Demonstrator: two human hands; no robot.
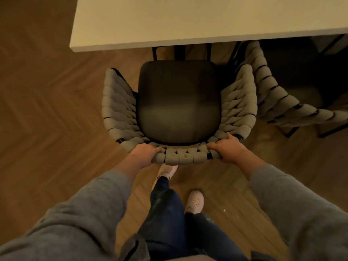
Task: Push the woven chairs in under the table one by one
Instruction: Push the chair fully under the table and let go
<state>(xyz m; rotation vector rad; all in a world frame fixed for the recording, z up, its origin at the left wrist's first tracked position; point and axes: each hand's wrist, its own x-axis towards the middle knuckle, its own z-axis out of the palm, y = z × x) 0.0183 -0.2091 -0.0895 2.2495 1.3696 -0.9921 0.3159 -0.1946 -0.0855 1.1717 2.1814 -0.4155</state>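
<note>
Head view: chair (178,102) stood facing table (188,21), seat front just short of edge. Left hand (144,152), right hand (228,147) curled over backrest top, spaced wide for straight push. Second chair (278,95) at right, part under.

The chair (237,102) at mid-frame is woven from thick, padded grey cloth straps, matt, with a fine knitted grain. Its seat (178,102) is dark and smooth, with a dull leathery sheen. Where the frame (119,141) shows between the straps, it looks like black metal. The second chair (273,95) at right has the same cloth weave. The table (169,19) is pale, smooth and matt. The floor (47,91) is brown wood with a satin finish. My sleeves (84,213) are soft grey cloth, my trousers (167,213) dark denim, and my shoes (194,201) white with perforated toes.
</note>
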